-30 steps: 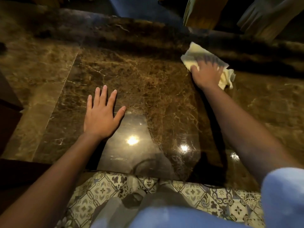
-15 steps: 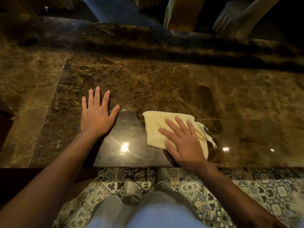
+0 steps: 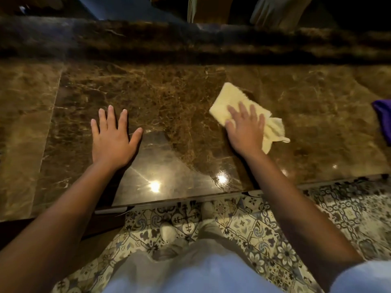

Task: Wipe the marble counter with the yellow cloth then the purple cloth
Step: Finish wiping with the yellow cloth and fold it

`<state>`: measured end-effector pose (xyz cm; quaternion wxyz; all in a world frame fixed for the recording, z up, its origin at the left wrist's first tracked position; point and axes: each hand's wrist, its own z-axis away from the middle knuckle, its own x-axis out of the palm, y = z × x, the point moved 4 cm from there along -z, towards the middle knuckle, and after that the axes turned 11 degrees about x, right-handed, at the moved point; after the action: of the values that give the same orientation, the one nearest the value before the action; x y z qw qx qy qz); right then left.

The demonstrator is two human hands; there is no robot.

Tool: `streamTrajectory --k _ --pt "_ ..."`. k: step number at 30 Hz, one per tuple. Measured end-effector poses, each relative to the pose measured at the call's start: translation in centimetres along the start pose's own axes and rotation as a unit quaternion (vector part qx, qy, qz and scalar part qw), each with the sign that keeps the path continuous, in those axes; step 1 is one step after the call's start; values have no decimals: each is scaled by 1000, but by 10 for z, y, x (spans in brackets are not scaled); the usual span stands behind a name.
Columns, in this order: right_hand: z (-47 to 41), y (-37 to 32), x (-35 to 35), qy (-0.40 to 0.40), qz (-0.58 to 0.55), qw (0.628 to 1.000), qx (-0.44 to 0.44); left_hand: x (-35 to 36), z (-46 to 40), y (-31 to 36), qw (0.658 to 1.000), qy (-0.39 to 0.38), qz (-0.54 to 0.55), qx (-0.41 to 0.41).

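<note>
Yellow cloth: a pale yellow, folded terry cloth lay flat on the counter, its far-left corner poking out beyond the fingertips, a loose rumpled tail trailing out to the right of the palm
Right hand: the right hand pressed palm-down on the cloth, fingers spread flat rather than curled around it, pinning it to the stone
Marble counter: the polished brown veined marble counter lay under both hands, light glints showing nearer the body than the pressing hand
Purple cloth: a crumpled purple cloth sat well to the right of the pressing hand, cut by the frame edge
Left hand: the left hand rested flat and empty well left of the cloth, fingers splayed wide
Floor: patterned tile floor showed below the counter's near edge
</note>
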<state>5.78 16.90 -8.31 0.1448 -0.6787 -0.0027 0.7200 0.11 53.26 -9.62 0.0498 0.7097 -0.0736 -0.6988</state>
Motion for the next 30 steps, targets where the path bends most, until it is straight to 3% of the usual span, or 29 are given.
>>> streamTrajectory --k 4,8,10,13,16,19,24,30 --pt "116 -16 19 -21 7 987 -161 -4 3 -4 1000 9 13 20" --pt "168 15 17 -41 -19 978 -206 -5 4 -2 1000 17 17 19" --pt "152 41 9 -34 8 988 -150 -6 3 -1 999 23 18 23" --pt "99 86 -7 -13 50 999 2 -5 4 -1 999 30 20 20" --pt "55 100 -18 29 11 992 124 -8 5 -3 997 51 53 25" --pt "39 81 -17 58 -38 980 187 -13 17 -6 995 54 84 29" --pt "78 11 0 35 -24 998 43 -7 51 -8 998 24 37 41" --pt "153 -56 14 40 -129 983 -128 -14 57 -5 996 5 85 27"
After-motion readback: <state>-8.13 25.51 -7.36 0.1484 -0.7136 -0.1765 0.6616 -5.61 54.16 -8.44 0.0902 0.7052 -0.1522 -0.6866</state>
